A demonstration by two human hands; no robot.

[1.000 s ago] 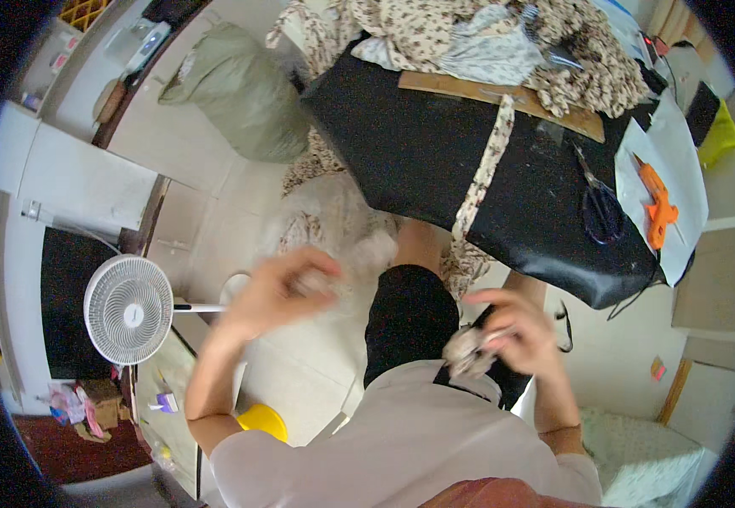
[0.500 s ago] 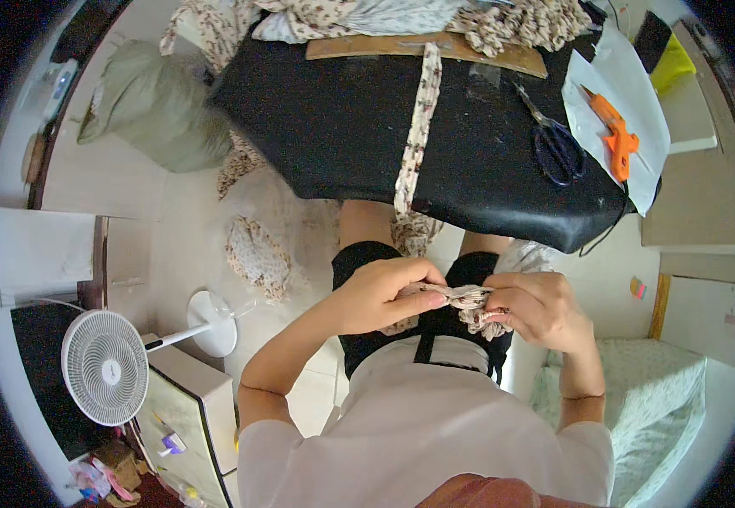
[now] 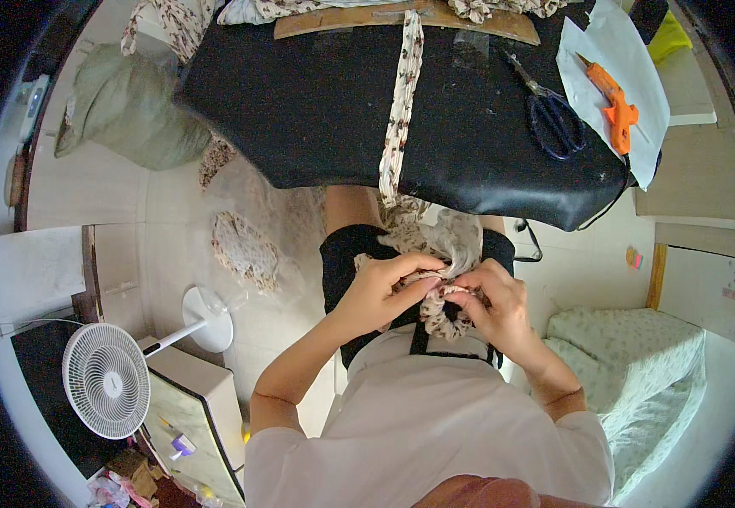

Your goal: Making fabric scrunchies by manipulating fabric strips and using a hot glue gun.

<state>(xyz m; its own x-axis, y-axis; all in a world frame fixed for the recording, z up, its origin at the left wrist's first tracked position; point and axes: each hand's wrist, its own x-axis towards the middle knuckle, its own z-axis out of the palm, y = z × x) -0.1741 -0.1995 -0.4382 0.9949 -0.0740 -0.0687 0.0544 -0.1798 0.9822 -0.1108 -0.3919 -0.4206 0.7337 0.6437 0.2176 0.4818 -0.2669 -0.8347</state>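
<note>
Over my lap, my left hand (image 3: pixel 384 286) pinches pale cloth between thumb and fingers. Close beside it, nearly touching, my right hand (image 3: pixel 494 306) is closed on a gathered floral scrunchie (image 3: pixel 443 322), whose ruffled part hangs below the fingertips. The exact spot where the two hands meet the cloth is partly hidden by the fingers. Behind my hands, loose floral fabric (image 3: pixel 448 233) lies bunched across my thighs. A long, narrow strip of floral fabric (image 3: pixel 401 106) runs down the black table (image 3: pixel 316 110) and over its front edge.
On the table's right lie dark-handled scissors (image 3: pixel 553 123) and an orange glue gun (image 3: pixel 613 106) on a pale sheet (image 3: pixel 645 76). A wooden board (image 3: pixel 342 21) crosses the back. A white fan (image 3: pixel 107 381) stands at left; a floral cloth heap (image 3: pixel 246 250) lies on the floor.
My hands have drawn closer together, the right one moving left with the scrunchie. More loose fabric now shows over my lap. The whole view has shifted slightly.
</note>
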